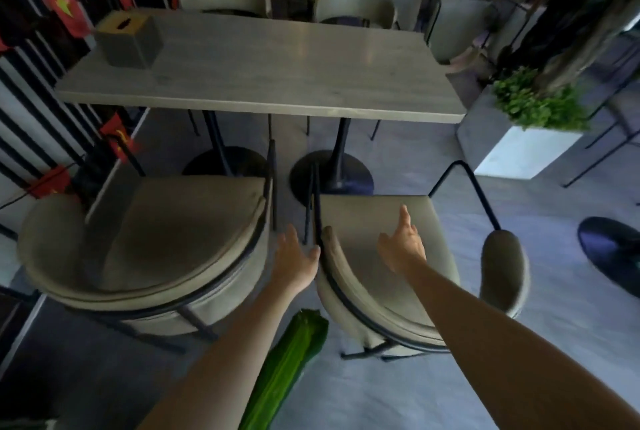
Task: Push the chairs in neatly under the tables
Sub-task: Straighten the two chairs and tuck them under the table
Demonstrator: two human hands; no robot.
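Note:
Two beige padded chairs with black metal frames stand pulled out in front of a grey rectangular table (263, 83). The left chair (166, 239) sits a little closer to the table than the right chair (377, 221). My left hand (294, 256) is between the two chairs, fingers spread, its thumb touching the left end of the right chair's curved backrest. My right hand (401, 242) hovers over the right chair's seat, fingers apart, holding nothing. Both chairs' seats lie outside the table's front edge.
A brown tissue box (130, 41) stands on the table's far left corner. Two round black table bases (330, 171) sit under it. More chairs (353, 8) line the far side. A white planter with greenery (519, 149) is at right; flags (62, 3) hang at left. A green leaf (291, 367) crosses below.

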